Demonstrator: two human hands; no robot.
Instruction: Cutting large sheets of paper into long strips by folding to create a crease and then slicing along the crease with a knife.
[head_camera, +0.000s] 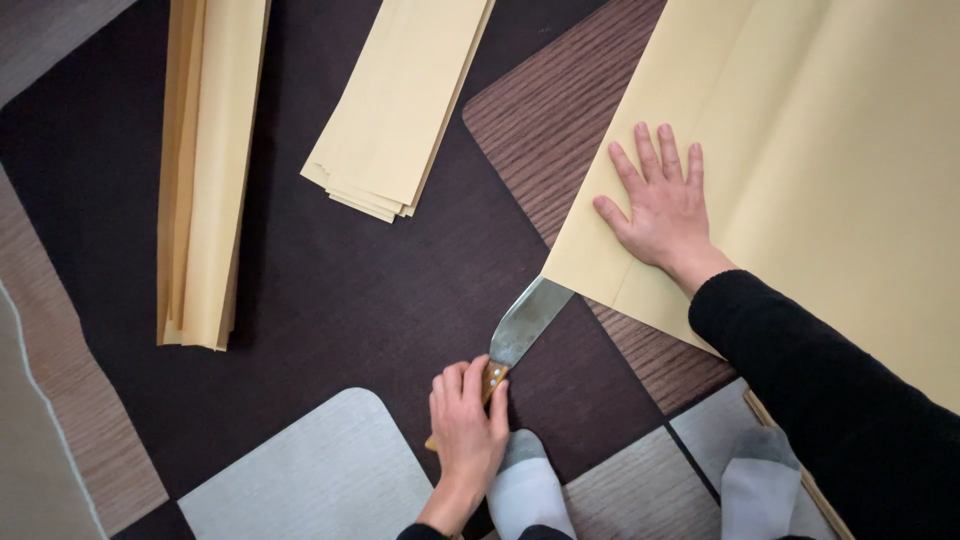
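One broad-bladed knife (522, 325) with a wooden handle: we grasp the handle in our left hand (466, 425), its tip slipped under the fold of a large cream paper sheet (820, 170). Our right hand (660, 208) lies flat and open on that sheet. Beyond, two stacks on the patterned floor (330, 290): cut paper strips (405, 100) and folded sheets (205, 170). Two grey-socked feet (525, 490) show below.
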